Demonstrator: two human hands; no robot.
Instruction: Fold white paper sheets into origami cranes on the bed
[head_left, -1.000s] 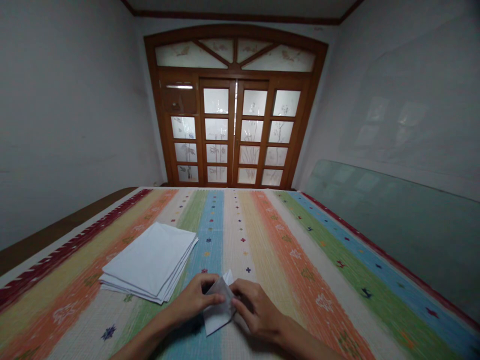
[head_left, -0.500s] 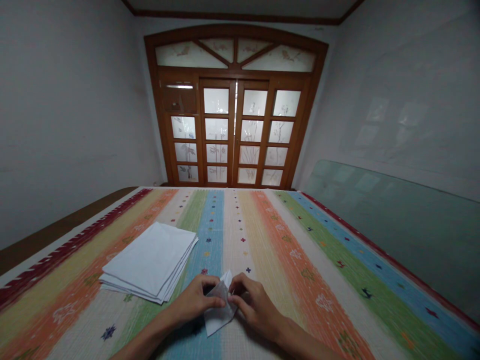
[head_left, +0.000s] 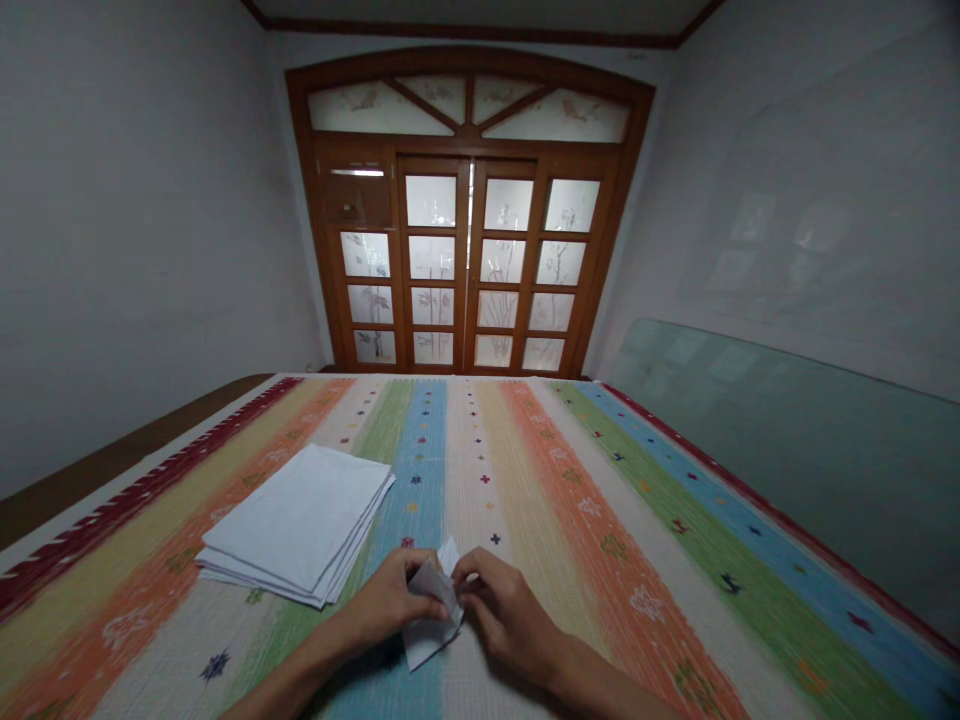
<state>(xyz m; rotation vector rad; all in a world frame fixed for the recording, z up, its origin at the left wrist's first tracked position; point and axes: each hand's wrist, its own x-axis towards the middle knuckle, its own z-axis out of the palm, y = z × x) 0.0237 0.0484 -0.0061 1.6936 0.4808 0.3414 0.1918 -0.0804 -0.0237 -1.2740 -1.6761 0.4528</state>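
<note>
A small folded white napkin (head_left: 427, 642) sits low in the middle of the view, its lower corner resting on the striped bedspread (head_left: 592, 560). My left hand (head_left: 386, 600) pinches its upper part from the left. My right hand (head_left: 504, 612) grips the fold from the other side, and the fingers of both hands nearly meet over it. A stack of folded white napkins (head_left: 296, 518) lies just beyond my left hand, untouched.
A large greenish glass pane (head_left: 787, 450) leans along the bed's right side. A brown wooden edge (head_left: 97, 480) runs along the left side. Glazed wooden double doors (head_left: 469, 260) stand beyond the bed's far end.
My hands have drawn slightly closer together and the folded napkin has shifted a little left. The stack has not moved.
</note>
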